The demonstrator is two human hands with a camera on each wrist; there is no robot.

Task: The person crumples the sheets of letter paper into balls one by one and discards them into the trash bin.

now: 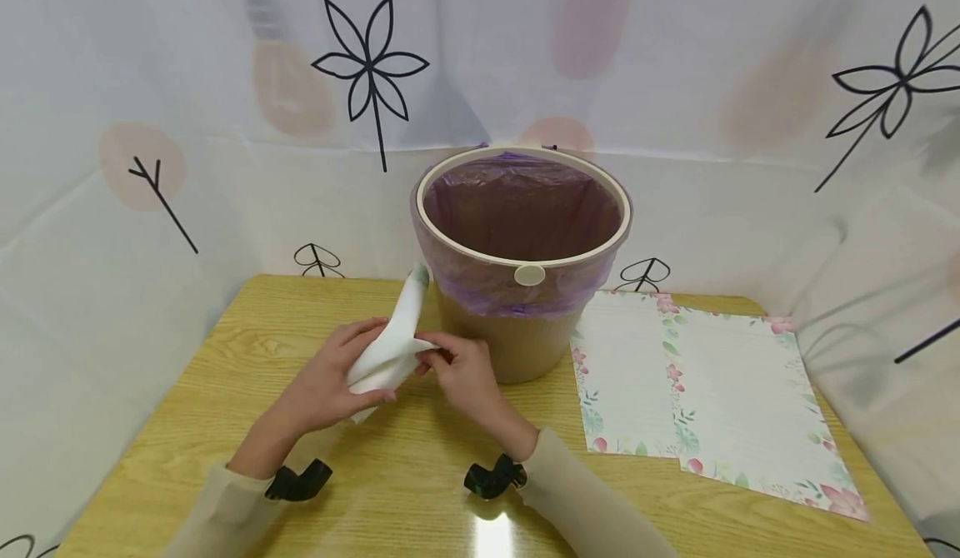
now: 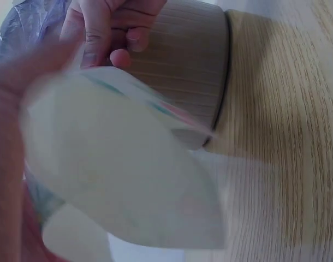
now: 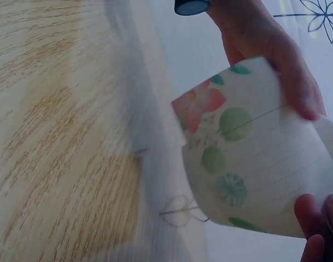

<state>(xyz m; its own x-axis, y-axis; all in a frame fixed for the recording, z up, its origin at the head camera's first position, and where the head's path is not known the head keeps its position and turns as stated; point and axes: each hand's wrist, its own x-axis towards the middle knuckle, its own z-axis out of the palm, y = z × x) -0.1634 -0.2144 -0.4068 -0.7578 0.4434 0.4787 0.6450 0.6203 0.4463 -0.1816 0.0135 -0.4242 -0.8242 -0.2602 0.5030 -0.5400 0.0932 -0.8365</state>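
A person's two hands hold a curled sheet of floral notepaper (image 1: 390,346) above a wood-grain table (image 1: 277,333), just in front of a beige trash bin (image 1: 498,346) and slightly to its left. The sheet is bent into a loose, narrow fold. Its long axis slants: the lower end points toward the person and to the left, the upper end away and to the right, close to the bin's left side. In the right wrist view, the printed face shows ruled lines, a pink flower at one corner and green leaves along the border.

The left hand (image 1: 326,383) grips the sheet's left side, thumb on the near side, fingers around the other; how tightly those fingers press together, I cannot tell. The right hand (image 1: 468,375) pinches the sheet's right edge between thumb and forefinger.

A purple plastic liner (image 1: 517,301) hangs over the bin's rim, held by a cream ring (image 1: 487,256). To the right, two flower-bordered sheets (image 1: 757,391) lie side by side, one edge overlapping. Behind stands a white cloth (image 1: 675,117) printed with black line flowers.
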